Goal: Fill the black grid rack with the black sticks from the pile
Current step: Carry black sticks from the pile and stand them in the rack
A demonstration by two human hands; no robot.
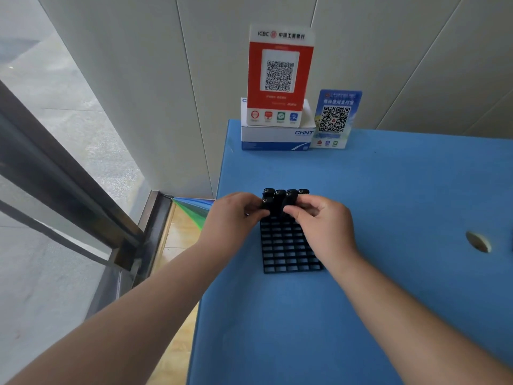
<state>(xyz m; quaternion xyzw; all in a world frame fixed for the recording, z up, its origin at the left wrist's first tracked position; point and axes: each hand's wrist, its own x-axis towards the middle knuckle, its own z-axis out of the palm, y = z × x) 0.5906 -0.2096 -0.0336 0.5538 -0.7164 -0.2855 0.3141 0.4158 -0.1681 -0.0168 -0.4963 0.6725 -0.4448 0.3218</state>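
The black grid rack [286,248] lies flat on the blue table [388,190], most of its cells empty. Several black sticks [280,197] stand upright in its far rows. My left hand [236,215] pinches a stick at the rack's far left corner. My right hand [322,220] pinches another stick among the standing ones and covers the rack's right side. No loose pile of sticks is in view.
A white and blue box [277,137] stands at the table's far edge, carrying a red QR sign [280,76]. A blue QR card [336,118] leans beside it. A round hole [478,241] is in the tabletop at right. The table's left edge drops to the floor by a glass door.
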